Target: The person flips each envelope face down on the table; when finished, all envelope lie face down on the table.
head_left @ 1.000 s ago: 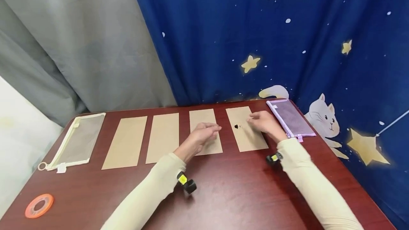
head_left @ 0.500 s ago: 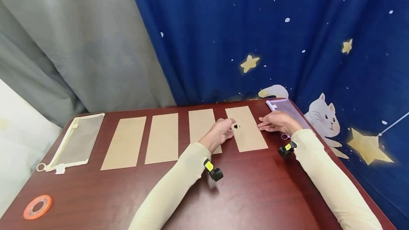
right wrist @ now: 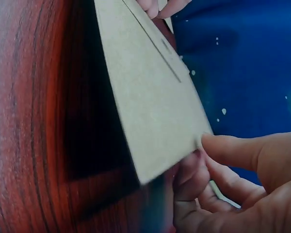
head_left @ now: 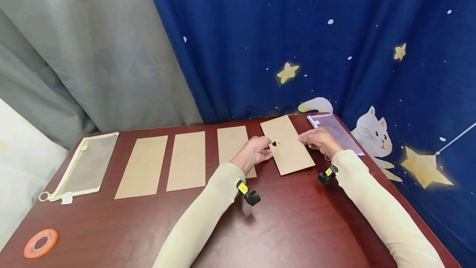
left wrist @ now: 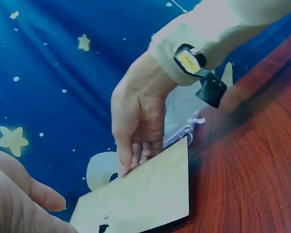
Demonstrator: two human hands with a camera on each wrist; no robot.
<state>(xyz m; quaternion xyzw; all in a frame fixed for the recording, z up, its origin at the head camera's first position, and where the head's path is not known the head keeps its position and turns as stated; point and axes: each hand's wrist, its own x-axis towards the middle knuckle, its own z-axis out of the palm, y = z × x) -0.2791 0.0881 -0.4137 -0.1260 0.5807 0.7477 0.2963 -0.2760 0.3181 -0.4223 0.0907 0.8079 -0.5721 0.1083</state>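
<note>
A tan kraft-paper rectangle (head_left: 291, 148) with a small black mark near its left edge is tilted and partly raised off the table. My left hand (head_left: 256, 150) pinches its left edge. On the opposite edge, my right hand (head_left: 320, 140) grips it between thumb and fingers; the right wrist view shows the thumb (right wrist: 233, 148) on the paper's edge. Long straight lines run along the face seen there. Just left of my left hand lies another kraft rectangle (head_left: 230, 139), partly covered by that hand.
Two more kraft rectangles (head_left: 186, 160) lie in the row on the brown table (head_left: 290, 218). At far left is a cream-edged mesh zip pouch (head_left: 89, 164); an orange ring-shaped roll (head_left: 29, 249) sits nearer. A purple mesh pouch (head_left: 340, 133) lies at the right. Curtains hang behind.
My left hand moved right to the marked kraft rectangle. My right hand moved from above it to its right edge. Both took hold, and the paper rose from the table.
</note>
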